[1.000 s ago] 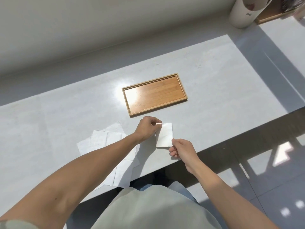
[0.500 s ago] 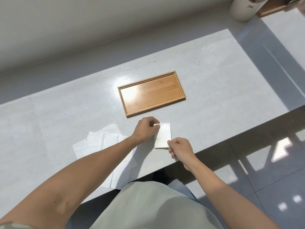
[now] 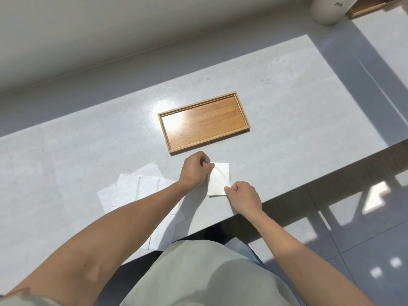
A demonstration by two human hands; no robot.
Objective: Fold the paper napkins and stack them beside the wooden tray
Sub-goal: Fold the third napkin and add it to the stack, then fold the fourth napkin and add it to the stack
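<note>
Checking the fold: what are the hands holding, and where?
Both hold the folded napkin: left hand pinches its far-left corner, right hand its near-right corner.

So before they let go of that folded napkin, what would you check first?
1. Both hands on the folded napkin: ok, left hand pinches its far-left corner, right hand its near-right corner.
2. Napkin lies beside the wooden tray, not in it: ok.
3. Edges lined up squarely: cannot tell, the hands cover two corners.
4. Napkin fully on the table: ok, though close to the near edge.
5. Unfolded napkins left to do: not ok, several lie at the left.
</note>
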